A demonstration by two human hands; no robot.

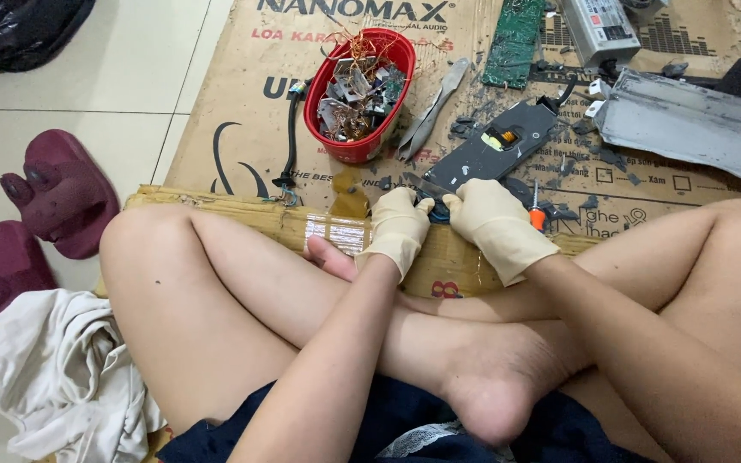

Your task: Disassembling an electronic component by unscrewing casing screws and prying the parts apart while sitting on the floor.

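Gripping a small dark part [436, 208] between them, the gloved left hand [398, 225] and gloved right hand [495, 225] are both closed on it at the near edge of the flattened brown cardboard sheet [233, 137], which bears red and black printing. A dark flat panel [492, 144] lies just beyond the hands. A red oval tub [355, 147] of metal scrap stands near the sheet's centre; a green circuit board [515, 41] lies at its far edge.

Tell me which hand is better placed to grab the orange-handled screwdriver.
Right, probably. The right hand lies directly beside the orange-handled screwdriver, on its side. The left hand sits farther away and would have to cross over the right. Both gloved hands are closed around a small dark part.
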